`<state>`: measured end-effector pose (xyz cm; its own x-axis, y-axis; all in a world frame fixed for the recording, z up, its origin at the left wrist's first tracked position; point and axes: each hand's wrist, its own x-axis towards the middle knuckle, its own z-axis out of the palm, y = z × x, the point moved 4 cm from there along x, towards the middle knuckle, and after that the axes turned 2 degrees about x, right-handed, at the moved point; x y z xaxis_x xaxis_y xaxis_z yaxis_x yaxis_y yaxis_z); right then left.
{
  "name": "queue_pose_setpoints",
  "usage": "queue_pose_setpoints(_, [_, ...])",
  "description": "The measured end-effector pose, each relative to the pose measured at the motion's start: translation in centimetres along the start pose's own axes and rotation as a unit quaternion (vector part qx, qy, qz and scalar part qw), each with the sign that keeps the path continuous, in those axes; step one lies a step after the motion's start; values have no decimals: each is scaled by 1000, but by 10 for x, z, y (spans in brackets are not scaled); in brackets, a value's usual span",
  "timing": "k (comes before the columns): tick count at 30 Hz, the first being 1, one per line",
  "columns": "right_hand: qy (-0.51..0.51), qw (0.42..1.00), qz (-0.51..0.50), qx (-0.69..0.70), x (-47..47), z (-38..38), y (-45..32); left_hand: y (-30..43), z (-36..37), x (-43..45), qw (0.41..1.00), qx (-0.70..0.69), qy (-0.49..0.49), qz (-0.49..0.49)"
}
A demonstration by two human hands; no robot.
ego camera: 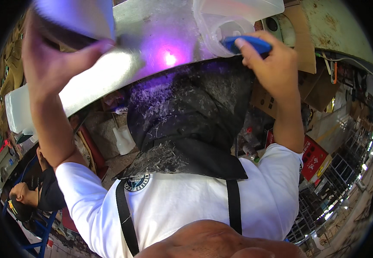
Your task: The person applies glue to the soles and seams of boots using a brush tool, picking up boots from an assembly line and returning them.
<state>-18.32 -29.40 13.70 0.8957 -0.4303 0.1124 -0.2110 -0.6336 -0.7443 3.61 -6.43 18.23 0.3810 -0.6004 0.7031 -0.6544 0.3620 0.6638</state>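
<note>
My left hand (63,61) is raised at the upper left beside a large blurred pale thing with a dark lower edge (76,19); its thumb lies along that edge, and the other fingers are hidden. At the upper right my right hand (270,61) grips a blue brush-like tool (249,44), whose far end is at the mouth of a translucent plastic container (210,38). Between the hands, a violet light spot falls on the shiny metal tabletop (154,38). Below its edge hangs a black apron (189,122) with pale fibres on it.
Another translucent container (20,109) is at the left. Cardboard (304,38) and a rusty pale surface (335,29) border the right side. A white plastic bottle (123,140) and a red box (315,158) are lower down. Another person (41,196) is at the lower left.
</note>
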Motion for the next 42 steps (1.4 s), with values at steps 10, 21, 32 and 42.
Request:
queue_pose_setpoints(10, [6,954,175,242,-25,31,4,-63,-77,-65,988,-63,105,-95])
queue_pose_setpoints(21, [-108,966,132,196,9,114,-3,-69,-70,-67,995,22,-87,-45])
queue_pose_setpoints(32, [38,888,162,429,-29,63,37,-39,-31,-47,968,250,-10,18])
queue_pose_setpoints(42, [63,883,121,448,-34,56,30,-47,-28,-60,971,228,-12,-67])
